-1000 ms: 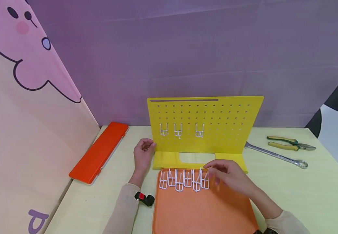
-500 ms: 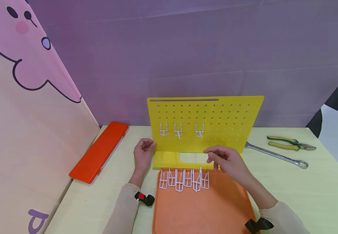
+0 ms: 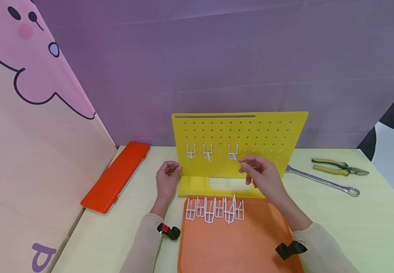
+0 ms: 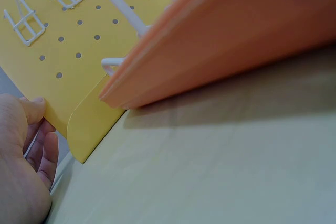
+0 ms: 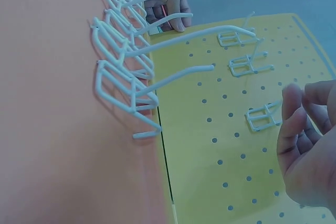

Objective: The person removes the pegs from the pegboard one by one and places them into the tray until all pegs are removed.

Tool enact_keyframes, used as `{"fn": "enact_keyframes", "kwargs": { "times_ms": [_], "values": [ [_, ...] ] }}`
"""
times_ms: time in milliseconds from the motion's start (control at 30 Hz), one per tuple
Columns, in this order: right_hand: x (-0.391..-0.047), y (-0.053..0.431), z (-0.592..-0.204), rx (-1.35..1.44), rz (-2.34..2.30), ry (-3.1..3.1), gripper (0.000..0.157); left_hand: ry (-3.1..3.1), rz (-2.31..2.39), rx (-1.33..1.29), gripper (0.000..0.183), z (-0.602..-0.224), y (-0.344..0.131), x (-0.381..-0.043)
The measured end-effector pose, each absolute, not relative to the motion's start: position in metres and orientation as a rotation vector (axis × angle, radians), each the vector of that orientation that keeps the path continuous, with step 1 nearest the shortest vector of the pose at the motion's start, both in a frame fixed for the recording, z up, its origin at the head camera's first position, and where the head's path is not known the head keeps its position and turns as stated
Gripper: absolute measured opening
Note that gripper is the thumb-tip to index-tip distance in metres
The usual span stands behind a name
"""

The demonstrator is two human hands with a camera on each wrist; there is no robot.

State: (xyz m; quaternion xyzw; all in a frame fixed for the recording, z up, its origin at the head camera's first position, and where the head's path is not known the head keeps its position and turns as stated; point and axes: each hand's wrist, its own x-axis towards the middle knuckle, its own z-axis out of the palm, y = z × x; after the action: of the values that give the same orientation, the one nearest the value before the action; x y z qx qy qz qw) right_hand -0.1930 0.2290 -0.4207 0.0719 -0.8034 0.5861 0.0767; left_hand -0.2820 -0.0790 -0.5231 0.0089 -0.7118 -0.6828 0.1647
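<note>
A yellow pegboard (image 3: 261, 151) stands upright on its base, with three white wire hooks hung on it, among them the rightmost hook (image 3: 232, 153). My left hand (image 3: 167, 181) pinches the board's left edge, thumb on the front face and fingers behind, as the left wrist view shows. In front of the board's lower right part is my right hand (image 3: 265, 178), its fingers loosely bent and nothing visible between them. From the right wrist view, its fingertips are near the rightmost hung hook (image 5: 262, 118); whether they touch it I cannot tell.
An orange tray (image 3: 238, 246) lies before the board, with several white hooks (image 3: 209, 212) lined along its far edge. To the left is a red case (image 3: 116, 176). A wrench (image 3: 323, 181) and pliers (image 3: 338, 167) lie at the right.
My right hand has risen from the tray's far edge, beside the loose hooks, to the front of the pegboard near the rightmost hung hook. My left hand has stayed at the board's edge.
</note>
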Motion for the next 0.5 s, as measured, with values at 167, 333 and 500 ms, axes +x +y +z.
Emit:
{"fn": "enact_keyframes", "kwargs": {
  "times_ms": [167,333,500],
  "values": [
    [-0.199,0.225,-0.420,0.245,1.784,-2.359,0.025,-2.039,-1.935,0.024,0.009,-0.524,-0.079,-0.282],
    [-0.204,0.222,-0.420,0.276,1.795,-2.337,0.025,-2.041,-1.940,0.031,0.008,-0.523,-0.079,-0.282],
    [-0.211,0.219,-0.426,0.296,1.796,-2.343,0.028,-2.044,-1.940,0.033,0.009,-0.523,-0.079,-0.283]
  ]
}}
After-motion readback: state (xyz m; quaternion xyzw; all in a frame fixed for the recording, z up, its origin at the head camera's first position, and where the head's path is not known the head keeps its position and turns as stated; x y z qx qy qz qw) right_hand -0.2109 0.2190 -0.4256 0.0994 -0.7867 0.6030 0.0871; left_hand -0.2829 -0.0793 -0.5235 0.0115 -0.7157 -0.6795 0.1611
